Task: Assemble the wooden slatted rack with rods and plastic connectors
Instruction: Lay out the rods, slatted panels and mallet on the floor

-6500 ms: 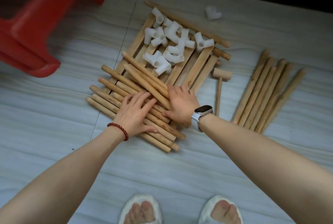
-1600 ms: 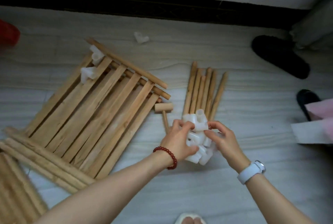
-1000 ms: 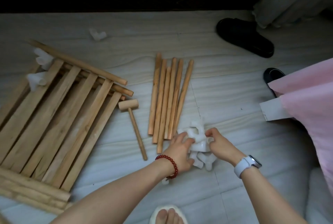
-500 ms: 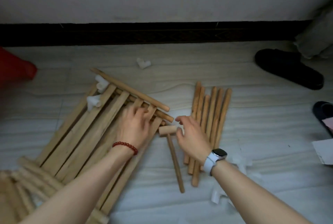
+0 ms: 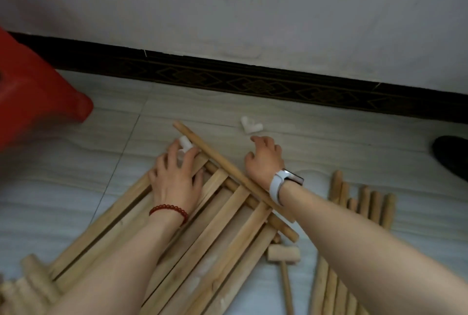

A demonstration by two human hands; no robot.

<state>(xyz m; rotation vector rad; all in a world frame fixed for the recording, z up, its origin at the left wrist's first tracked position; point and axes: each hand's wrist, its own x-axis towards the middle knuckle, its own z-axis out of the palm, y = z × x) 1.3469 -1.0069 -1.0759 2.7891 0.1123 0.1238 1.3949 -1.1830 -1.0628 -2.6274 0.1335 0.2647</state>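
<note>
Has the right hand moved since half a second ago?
Yes. The right hand left the mallet head and reached past the long rod toward the lone white connector.

Slat panel (image 5: pixel 202 233) flat on the floor, long rod (image 5: pixel 228 168) across its top, white connector (image 5: pixel 251 125) just beyond.

Dim, soft, even light; shadows are faint. The whole picture is slightly blurred, more so at the edges, where wide-angle distortion bends the black patterned baseboard (image 5: pixel 253 81).

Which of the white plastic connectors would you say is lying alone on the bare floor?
The white connector just beyond the right hand; the others sit under the left hand.
</note>
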